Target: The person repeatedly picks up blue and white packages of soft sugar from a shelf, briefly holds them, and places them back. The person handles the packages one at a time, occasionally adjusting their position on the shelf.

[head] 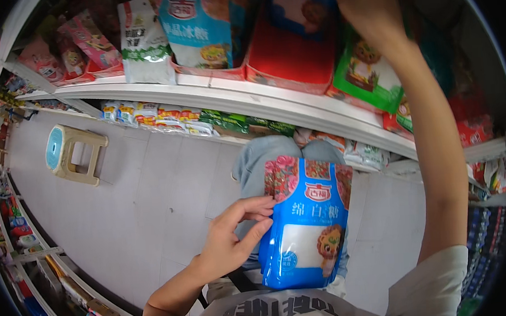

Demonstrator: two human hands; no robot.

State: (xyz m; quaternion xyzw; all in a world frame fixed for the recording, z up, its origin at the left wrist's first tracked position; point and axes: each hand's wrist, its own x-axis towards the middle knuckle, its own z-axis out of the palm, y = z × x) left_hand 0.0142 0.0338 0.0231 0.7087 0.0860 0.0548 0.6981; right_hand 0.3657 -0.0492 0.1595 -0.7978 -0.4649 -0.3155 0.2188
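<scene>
My left hand (241,237) pinches the left edge of a blue stand-up food pouch (304,238). The pouch is upright over my lap and bears writing, a white panel, a cartoon lion and floral corners; one or more like it may be behind it. My right hand (370,6) reaches into the shelf at the top, blurred. Close to its fingertips, a similar blue pouch (299,7) stands at the back of a red display box (292,57). Whether my right fingers touch that pouch cannot be made out.
A green pouch (366,73) stands right of the red box, under my right forearm. To its left are a light-blue pouch (201,37) and a white one (144,46) at the white shelf edge (212,87). A plastic stool (79,154) stands on the tiled floor, left.
</scene>
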